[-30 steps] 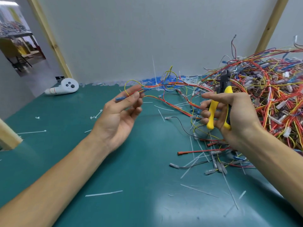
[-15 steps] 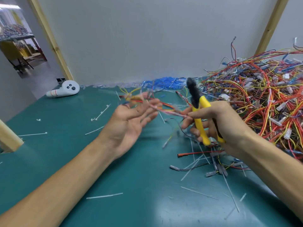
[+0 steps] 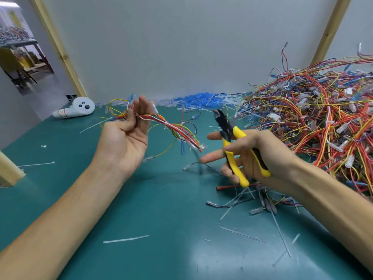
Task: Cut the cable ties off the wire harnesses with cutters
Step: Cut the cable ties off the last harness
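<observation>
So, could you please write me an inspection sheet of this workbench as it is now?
Surface: green mat, scattered with offcuts.
Job's things: wire harness held up; yellow-handled cutters beside it, not touching; big harness pile at right.
Clutter: cut cable ties, blue connector heap by the wall, white controller.
Grippers: left hand pinches the wire harness; right hand grips the cutters, two fingers straight.
Cables: nothing seen apart from harness wires.
Surroundings: grey wall, wooden posts, doorway at left.
</observation>
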A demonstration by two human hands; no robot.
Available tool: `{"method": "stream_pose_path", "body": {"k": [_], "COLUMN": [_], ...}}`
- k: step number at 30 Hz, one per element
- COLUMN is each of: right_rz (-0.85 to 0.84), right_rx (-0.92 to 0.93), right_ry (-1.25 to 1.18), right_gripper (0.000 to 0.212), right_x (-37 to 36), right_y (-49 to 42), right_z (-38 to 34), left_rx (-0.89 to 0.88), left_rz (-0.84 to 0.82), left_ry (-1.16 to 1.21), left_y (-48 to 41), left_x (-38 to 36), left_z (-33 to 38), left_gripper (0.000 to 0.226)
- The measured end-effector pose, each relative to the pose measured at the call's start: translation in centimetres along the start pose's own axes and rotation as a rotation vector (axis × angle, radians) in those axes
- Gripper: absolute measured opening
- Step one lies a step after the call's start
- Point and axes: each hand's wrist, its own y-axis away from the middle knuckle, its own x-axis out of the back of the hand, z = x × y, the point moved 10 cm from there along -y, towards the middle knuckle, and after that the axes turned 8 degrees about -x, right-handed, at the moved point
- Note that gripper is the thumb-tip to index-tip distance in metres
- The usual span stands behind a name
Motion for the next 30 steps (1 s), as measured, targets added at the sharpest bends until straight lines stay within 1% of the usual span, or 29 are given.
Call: {"method": "stream_pose_path", "body": {"k": [2, 4, 6, 9, 13, 16, 19, 22, 27, 30], "right_rz": [-0.113, -0.171, -0.158, -0.087, -0.083, -0.083, 0.028, 0.170, 0.451, 0.584], "right_rx": [-0.008, 0.015, 0.048, 0.127, 0.247, 0.256, 0.254, 0.256, 0.271, 0.289], "right_ry": [-0.024, -0.058, -0.096, -0.149, -0.291, -0.397, -0.419, -0.383, -0.286, -0.206], "right_gripper": [0.050, 0.051, 0.049, 0.045, 0.049, 0.057, 0.055, 0.038, 0.020, 0.022], "right_x": [-1.4, -2.1, -1.9, -1.1, -0.1, 0.8, 2.4, 3.9, 6.6, 7.5], "right_y": [-0.1, 0.0, 0.0, 0.2, 0.7, 0.6, 0.3, 0.1, 0.7, 1.4], "right_z": [0.5, 0.6, 0.3, -0.7, -2.4, -2.7, -2.5, -2.5, -2.2, -2.4], "left_rx": [0.027, 0.070, 0.113, 0.167, 0.157, 0.131, 0.121, 0.070, -0.101, -0.226], "left_rz": [-0.010, -0.015, -0.036, -0.076, -0.177, -0.243, -0.302, -0.335, -0.272, -0.259], "left_ry": [-0.025, -0.053, -0.109, -0.210, -0.460, -0.642, -0.774, -0.890, -1.033, -1.082], "left_y": [0.4, 0.6, 0.7, 0.7, 0.8, 1.0, 1.2, 1.0, 0.5, 0.5], "left_x": [0.0, 0.1, 0.2, 0.3, 0.3, 0.2, 0.1, 0.2, 0.4, -0.2], "left_z": [-0.6, -1.3, -1.7, -2.1, -2.2, -2.4, -2.8, -2.8, -1.3, -0.2], "left_gripper": [0.029, 0.028, 0.027, 0.029, 0.027, 0.037, 0.047, 0.049, 0.047, 0.051]}}
